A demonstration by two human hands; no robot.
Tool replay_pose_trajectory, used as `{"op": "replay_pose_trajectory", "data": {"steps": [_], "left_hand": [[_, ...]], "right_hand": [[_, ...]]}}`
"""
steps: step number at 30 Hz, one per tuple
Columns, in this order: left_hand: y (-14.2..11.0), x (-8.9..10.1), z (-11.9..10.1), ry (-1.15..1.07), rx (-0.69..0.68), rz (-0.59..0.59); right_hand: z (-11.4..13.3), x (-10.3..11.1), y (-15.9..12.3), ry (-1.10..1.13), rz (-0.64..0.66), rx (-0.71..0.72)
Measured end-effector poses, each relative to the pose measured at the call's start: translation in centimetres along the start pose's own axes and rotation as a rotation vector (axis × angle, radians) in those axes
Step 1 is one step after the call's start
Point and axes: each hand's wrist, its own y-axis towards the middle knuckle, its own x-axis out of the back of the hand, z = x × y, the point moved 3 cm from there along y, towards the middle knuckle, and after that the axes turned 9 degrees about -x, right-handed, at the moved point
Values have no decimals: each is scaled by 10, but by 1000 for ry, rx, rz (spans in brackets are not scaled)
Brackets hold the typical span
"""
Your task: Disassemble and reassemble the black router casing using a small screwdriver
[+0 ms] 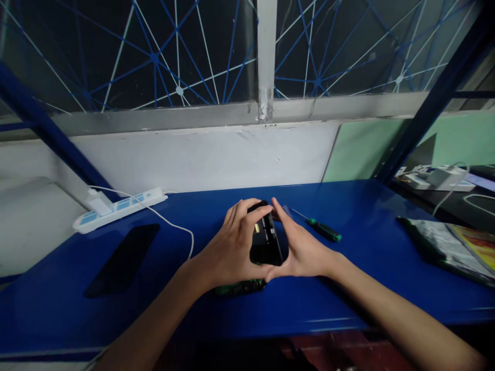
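- Closest to me on the blue table [309,309] was a green circuit board [240,288], lying just below the hands and partly hidden by the left one. Couldn't tell if anything touched it.
- Next up, the black device [266,245] sat right inside the grip, between both palms, so neither hand was really the nearer one. Its long axis ran mostly away from the person, far end leaning a bit left, and the whole thing looked tilted rather than flat.
- Left hand [232,247] had its side: fingers arched over the far end, thumb down by the near end. So a fairly wide grip, closed on the device.
- Right hand [303,247] mirrored that from the right, finger and thumb spread to the two ends, with a dark gap between palm and device. Looked like it was holding too, just with less cover.
- Dark flat slab [122,260] lay off to the left, well apart from the grip, on a slant.
- Green-handled screwdriver [325,230] was just beyond the right hand, handle to the right, shaft pointing back toward the fingers.
- Farther back on the left: white power strip [135,206] with a plug in it, near the wall.
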Motion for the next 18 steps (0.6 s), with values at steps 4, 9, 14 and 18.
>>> {"op": "replay_pose_trajectory", "data": {"steps": [4,9,14,18], "left_hand": [[0,6,-6,-171,58,-21],[-2,7,-11,-282,69,-42],[-14,8,-3,-306,109,-51],[-28,15,6,-296,149,-24]], "right_hand": [[4,-4,1,10,74,-3],[7,-6,-1,30,71,6],[3,-7,-2,77,35,-7],[2,-7,-2,51,4,-36]]}}
